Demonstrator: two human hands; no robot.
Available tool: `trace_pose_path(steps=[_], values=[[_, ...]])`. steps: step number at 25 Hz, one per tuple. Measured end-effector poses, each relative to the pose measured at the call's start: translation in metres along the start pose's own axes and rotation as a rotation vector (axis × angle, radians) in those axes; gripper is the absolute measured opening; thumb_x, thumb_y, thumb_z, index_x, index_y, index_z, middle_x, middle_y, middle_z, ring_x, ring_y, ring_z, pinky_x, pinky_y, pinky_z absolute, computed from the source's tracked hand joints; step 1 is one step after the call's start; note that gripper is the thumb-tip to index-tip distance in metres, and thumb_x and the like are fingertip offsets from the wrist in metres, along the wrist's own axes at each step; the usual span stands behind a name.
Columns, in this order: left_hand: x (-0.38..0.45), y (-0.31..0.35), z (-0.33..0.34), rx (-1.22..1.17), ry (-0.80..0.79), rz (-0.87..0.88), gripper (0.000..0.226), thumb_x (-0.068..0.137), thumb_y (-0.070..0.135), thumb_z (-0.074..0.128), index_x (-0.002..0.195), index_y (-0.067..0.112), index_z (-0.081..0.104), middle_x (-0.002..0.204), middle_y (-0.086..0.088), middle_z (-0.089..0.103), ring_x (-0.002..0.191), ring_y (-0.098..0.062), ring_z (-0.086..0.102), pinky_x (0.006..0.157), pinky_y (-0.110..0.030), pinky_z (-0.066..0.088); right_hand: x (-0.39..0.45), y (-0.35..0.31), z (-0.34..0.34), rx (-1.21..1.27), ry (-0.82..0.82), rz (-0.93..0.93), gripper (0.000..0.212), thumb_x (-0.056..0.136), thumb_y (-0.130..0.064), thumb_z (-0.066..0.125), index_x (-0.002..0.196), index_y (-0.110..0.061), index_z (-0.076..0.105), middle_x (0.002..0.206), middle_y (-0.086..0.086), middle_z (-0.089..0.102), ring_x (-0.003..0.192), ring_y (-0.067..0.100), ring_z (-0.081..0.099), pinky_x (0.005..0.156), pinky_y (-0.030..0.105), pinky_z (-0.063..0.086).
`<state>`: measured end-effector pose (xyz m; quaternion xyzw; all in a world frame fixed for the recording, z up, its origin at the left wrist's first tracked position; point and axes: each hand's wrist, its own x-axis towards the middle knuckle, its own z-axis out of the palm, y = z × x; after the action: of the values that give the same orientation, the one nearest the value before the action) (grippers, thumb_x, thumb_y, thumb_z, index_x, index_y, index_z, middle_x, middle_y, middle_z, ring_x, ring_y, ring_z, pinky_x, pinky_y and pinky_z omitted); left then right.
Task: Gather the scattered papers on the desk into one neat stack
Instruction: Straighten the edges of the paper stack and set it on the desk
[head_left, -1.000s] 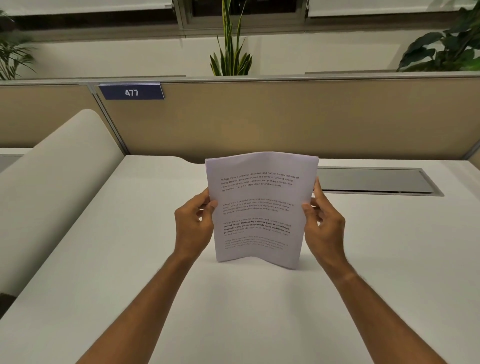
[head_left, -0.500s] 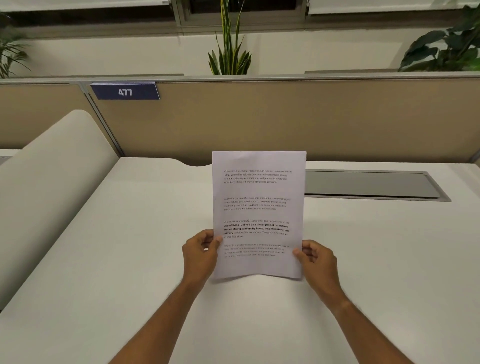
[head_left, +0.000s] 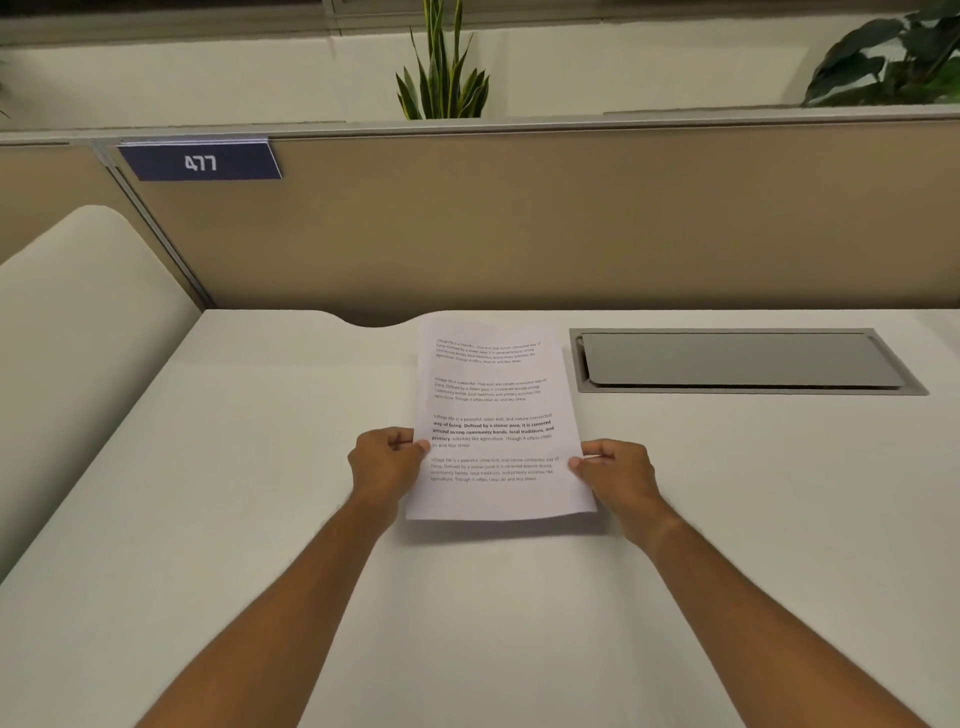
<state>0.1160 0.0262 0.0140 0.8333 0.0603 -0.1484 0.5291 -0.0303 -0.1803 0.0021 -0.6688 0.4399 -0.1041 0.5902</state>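
Note:
A stack of white printed papers (head_left: 493, 395) lies nearly flat on the white desk (head_left: 260, 519), in the middle of the view, its edges lined up. My left hand (head_left: 384, 462) pinches the stack's left edge, thumb on top. My right hand (head_left: 618, 473) pinches the right edge the same way. The near edge casts a thin shadow, so it seems slightly lifted. No loose sheets show elsewhere on the desk.
A grey cable hatch (head_left: 737, 361) is set into the desk right of the papers. A beige partition (head_left: 571, 223) with a blue "477" sign (head_left: 200, 162) closes off the back. A rounded white divider (head_left: 78, 338) stands at the left. Plants rise behind the partition.
The stack went from standing upright on its bottom edge to lying down on the desk. Both hands slid down its sides and lowered with it.

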Motion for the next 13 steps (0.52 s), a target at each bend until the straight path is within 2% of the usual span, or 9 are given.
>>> trace_pose_path(steps=[4, 7, 10, 13], values=[[0.026, 0.007, 0.013, 0.044, -0.024, -0.016, 0.003, 0.081, 0.011, 0.073, 0.078, 0.011, 0.072, 0.085, -0.006, 0.072, 0.078, -0.023, 0.067, 0.075, -0.027, 0.052, 0.026, -0.002, 0.009, 0.006, 0.002, 0.056, 0.01, 0.081, -0.007, 0.074, 0.081, -0.017, 0.072, 0.092, 0.006, 0.076, 0.092, 0.027, 0.071, 0.081, 0.033, 0.058], [0.041, 0.01, 0.024, 0.066, -0.04, -0.017, 0.005, 0.081, 0.012, 0.073, 0.077, 0.014, 0.071, 0.085, -0.005, 0.073, 0.08, -0.024, 0.069, 0.079, -0.03, 0.056, 0.04, -0.005, 0.012, -0.034, 0.038, 0.062, 0.011, 0.081, -0.008, 0.074, 0.077, -0.017, 0.071, 0.092, 0.006, 0.076, 0.092, 0.028, 0.07, 0.078, 0.032, 0.058], [0.052, 0.012, 0.033, 0.088, -0.036, -0.023, 0.005, 0.081, 0.013, 0.073, 0.076, 0.014, 0.071, 0.086, -0.005, 0.073, 0.083, -0.027, 0.071, 0.081, -0.033, 0.057, 0.048, -0.011, 0.014, -0.053, 0.067, 0.071, 0.007, 0.082, -0.008, 0.074, 0.08, -0.014, 0.071, 0.095, 0.008, 0.075, 0.09, 0.027, 0.069, 0.068, 0.026, 0.052], [0.059, 0.013, 0.038, 0.092, -0.017, -0.011, 0.005, 0.082, 0.013, 0.072, 0.077, 0.013, 0.07, 0.084, -0.004, 0.071, 0.085, -0.028, 0.07, 0.08, -0.031, 0.055, 0.053, -0.014, 0.018, -0.096, 0.099, 0.045, 0.007, 0.081, -0.01, 0.075, 0.088, -0.011, 0.074, 0.097, 0.008, 0.075, 0.091, 0.026, 0.069, 0.071, 0.027, 0.053]])
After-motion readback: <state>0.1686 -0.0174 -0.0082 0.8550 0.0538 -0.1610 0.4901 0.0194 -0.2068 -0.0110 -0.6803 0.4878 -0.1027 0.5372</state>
